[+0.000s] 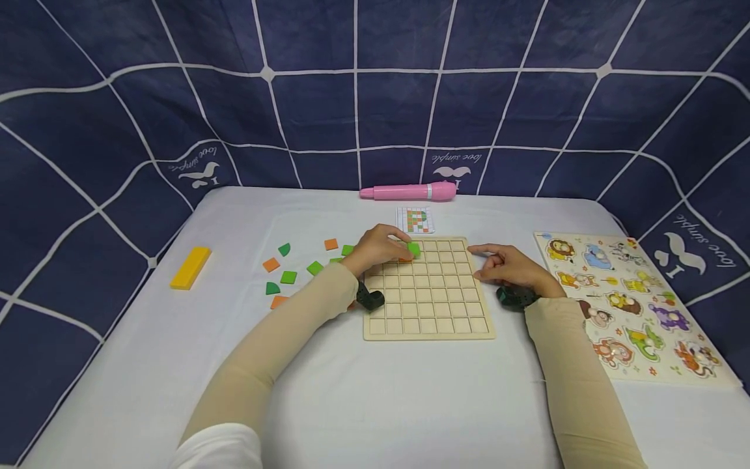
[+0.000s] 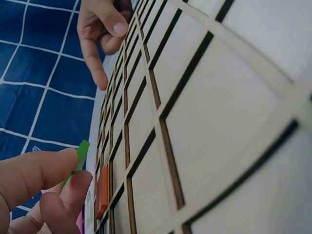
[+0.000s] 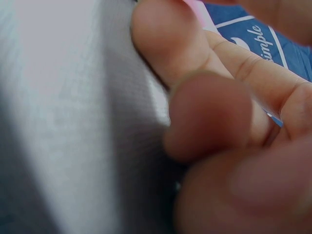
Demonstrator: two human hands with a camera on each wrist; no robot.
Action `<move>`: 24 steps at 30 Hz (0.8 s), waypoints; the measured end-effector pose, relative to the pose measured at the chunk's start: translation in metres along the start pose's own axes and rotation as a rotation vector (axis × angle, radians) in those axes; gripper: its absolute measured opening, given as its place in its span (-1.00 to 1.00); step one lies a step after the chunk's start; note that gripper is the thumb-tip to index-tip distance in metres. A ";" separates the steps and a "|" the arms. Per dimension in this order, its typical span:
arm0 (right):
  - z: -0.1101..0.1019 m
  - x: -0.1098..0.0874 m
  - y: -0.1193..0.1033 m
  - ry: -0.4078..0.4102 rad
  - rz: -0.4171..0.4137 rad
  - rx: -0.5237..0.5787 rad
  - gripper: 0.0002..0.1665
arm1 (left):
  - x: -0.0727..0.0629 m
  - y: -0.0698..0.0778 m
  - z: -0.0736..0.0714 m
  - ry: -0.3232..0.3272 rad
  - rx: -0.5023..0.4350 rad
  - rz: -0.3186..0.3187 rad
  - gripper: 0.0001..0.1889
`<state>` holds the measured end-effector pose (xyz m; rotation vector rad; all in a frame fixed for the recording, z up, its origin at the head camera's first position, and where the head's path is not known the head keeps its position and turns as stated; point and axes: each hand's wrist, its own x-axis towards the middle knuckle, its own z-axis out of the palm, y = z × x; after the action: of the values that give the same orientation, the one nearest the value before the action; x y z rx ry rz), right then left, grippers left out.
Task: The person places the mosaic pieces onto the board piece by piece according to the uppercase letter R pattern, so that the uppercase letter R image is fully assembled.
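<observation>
My left hand (image 1: pixel 377 249) is over the top left part of a wooden grid board (image 1: pixel 430 329) and pinches a green square tile (image 1: pixel 414 250) between thumb and finger. In the left wrist view the green tile (image 2: pixel 83 155) is tilted and held above the board. An orange tile (image 2: pixel 102 193) sits in a grid cell just under it. At the board's right edge rests my right hand (image 1: pixel 511 267), index finger stretched toward the top corner, thumb at the side, other fingers curled in. The right wrist view shows its fingers (image 3: pixel 209 117) close up and blurred.
Loose green tiles (image 1: pixel 288 277) and orange tiles (image 1: pixel 271 264) lie left of the board. A small pattern card (image 1: pixel 416 220) and a pink pen-shaped object (image 1: pixel 407 192) are behind it. A yellow block (image 1: pixel 190 268) lies far left, an animal puzzle board (image 1: pixel 635 306) right.
</observation>
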<state>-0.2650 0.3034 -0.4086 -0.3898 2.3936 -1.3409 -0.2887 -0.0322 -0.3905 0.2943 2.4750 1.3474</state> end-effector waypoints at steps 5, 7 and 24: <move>0.000 0.000 0.000 0.001 -0.003 0.001 -0.19 | 0.002 0.003 0.003 -0.007 0.071 -0.004 -0.63; 0.001 0.000 0.000 0.005 -0.006 0.000 -0.19 | 0.003 0.005 0.004 -0.007 0.094 -0.003 -0.64; 0.001 -0.001 -0.003 0.001 -0.020 0.021 -0.20 | 0.009 0.012 0.013 0.020 0.272 -0.023 -0.68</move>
<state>-0.2638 0.3014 -0.4068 -0.4084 2.3808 -1.3742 -0.2922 -0.0127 -0.3884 0.3123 2.6697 1.0076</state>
